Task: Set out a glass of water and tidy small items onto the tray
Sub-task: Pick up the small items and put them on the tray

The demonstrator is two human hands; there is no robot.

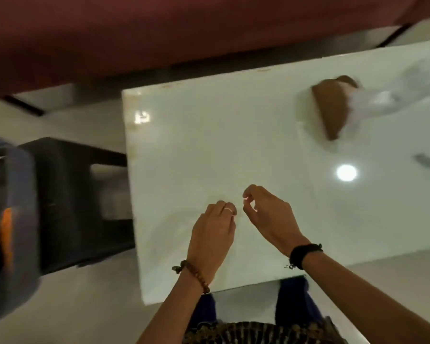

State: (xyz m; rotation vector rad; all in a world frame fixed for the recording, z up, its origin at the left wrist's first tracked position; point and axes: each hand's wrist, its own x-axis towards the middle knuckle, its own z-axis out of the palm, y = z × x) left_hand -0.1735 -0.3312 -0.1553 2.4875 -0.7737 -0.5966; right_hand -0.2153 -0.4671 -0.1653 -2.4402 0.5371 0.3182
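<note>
My left hand (215, 232) hovers over the near middle of the white glossy table (209, 135), fingers curled in, a ring on one finger; I see nothing in it. Close beside it, my right hand (271, 217) has thumb and forefinger bent toward each other with a small gap. Blur hides whether something tiny sits between them. At the far right of the table lies a brown wooden object (330, 108), blurred, with something clear and glassy (387, 98) next to it. I cannot tell which of them is the tray or the glass.
A small dark item (426, 160) lies near the table's right edge. A black stool (70, 194) stands left of the table, with a blue-grey container (8, 219) beyond it. A dark red sofa (159, 33) runs along the far side. A lamp reflection (346, 173) glares on the tabletop.
</note>
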